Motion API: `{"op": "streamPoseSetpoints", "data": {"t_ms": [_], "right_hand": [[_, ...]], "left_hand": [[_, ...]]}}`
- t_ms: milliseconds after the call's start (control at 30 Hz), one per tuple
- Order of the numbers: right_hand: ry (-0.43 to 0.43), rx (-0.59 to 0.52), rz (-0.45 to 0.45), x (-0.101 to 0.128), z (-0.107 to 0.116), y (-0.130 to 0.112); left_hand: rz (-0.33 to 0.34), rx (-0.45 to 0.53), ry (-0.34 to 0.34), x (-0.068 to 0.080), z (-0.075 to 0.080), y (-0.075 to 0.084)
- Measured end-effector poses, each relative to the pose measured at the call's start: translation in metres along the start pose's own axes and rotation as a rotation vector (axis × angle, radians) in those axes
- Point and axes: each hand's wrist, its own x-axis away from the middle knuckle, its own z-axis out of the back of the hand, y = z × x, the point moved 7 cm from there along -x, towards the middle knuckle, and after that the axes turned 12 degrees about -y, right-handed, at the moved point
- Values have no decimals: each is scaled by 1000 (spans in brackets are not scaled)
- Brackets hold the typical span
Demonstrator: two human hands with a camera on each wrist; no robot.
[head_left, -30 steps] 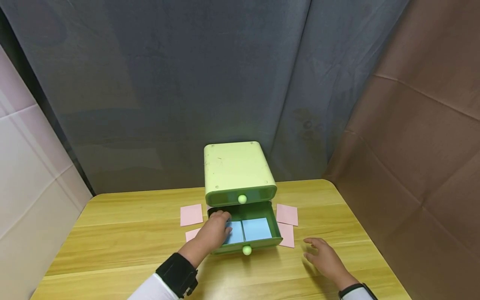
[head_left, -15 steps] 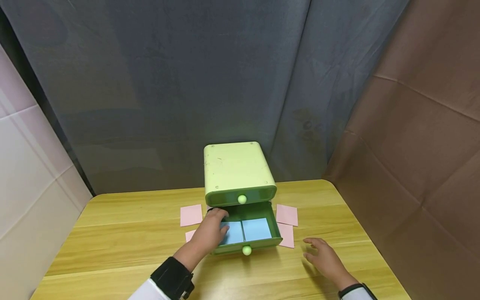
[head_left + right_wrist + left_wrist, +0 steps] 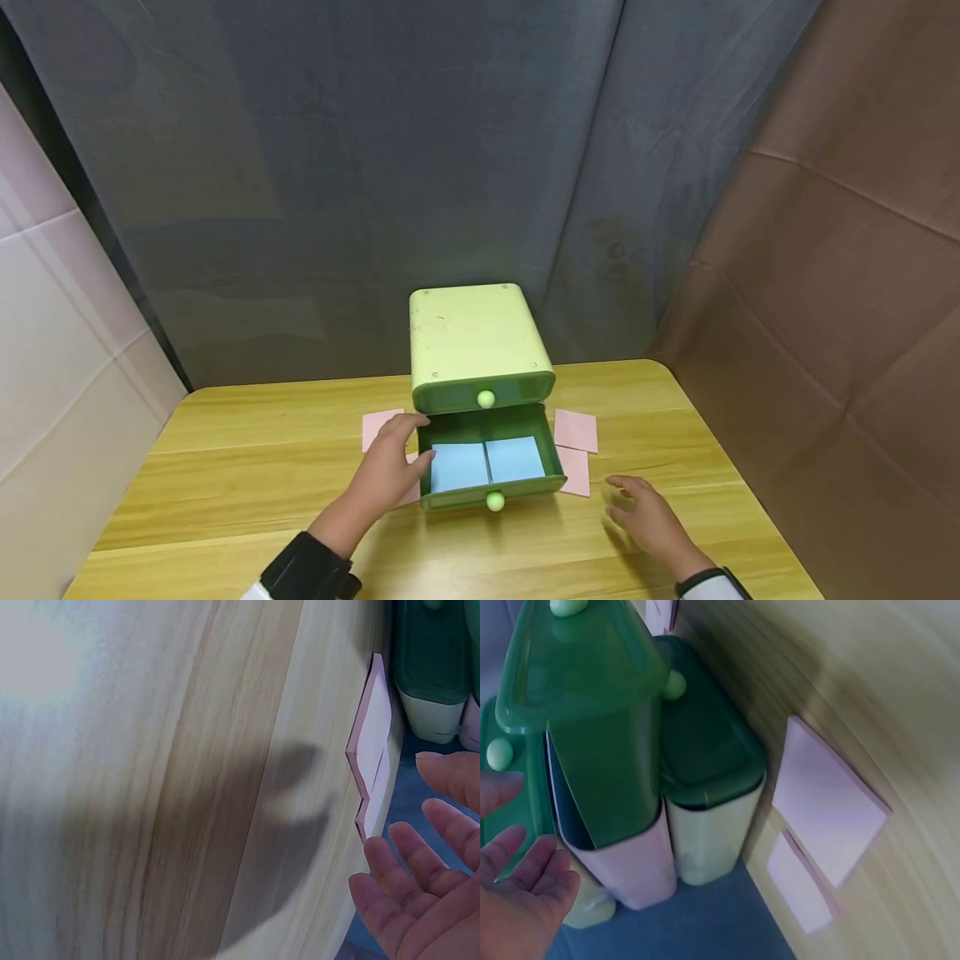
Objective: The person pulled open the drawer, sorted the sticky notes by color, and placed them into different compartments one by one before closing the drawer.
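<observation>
The open drawer [image 3: 491, 467] is flanked by the left hand [image 3: 386, 468], fingers spread at its left wall, and the right hand [image 3: 651, 518], held relaxed near the desk's [image 3: 225, 492] front edge.

The person's left hand [image 3: 384, 475] is bare, with no ring or glove on it. A broad black band [image 3: 306, 573] wraps the left wrist, thick and matte, standing out from the forearm like a padded strap. Below it a sliver of white sleeve [image 3: 255, 592] shows at the picture's bottom edge. The right hand [image 3: 651, 517] is bare as well. A narrower black band [image 3: 701, 579] circles the right wrist, and a white sleeve [image 3: 720, 590] begins just behind it. In the wrist views only bare palms and fingers [image 3: 409, 851] show; nothing worn is visible there.
</observation>
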Motion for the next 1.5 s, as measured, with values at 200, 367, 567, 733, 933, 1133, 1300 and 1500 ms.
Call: {"op": "streamPoseSetpoints", "data": {"t_ms": [200,367,567,733,933,1133,1300,1500], "right_hand": [[-12,-7,-1,-1,-2,0],[-12,-53,16,-1,-3,-3],[-36,-171,39,-6,-9,-6],[-99,-242,63,-9,-15,-12],[-130,-257,28,-13,-23,-14],[-156,-274,56,-15,-29,-22],[-181,-293,86,-16,-37,-28],[-235,-330,127,-17,-49,-34]], "left_hand": [[41,24,32,2,13,-16],[124,56,10,-3,20,-31],[191,90,-12,-10,25,-48],[237,164,-18,-17,27,-62],[293,277,-22,-20,27,-75],[401,424,19,-21,27,-93],[445,460,33,-27,29,-98],[448,459,52,-38,37,-98]]}}
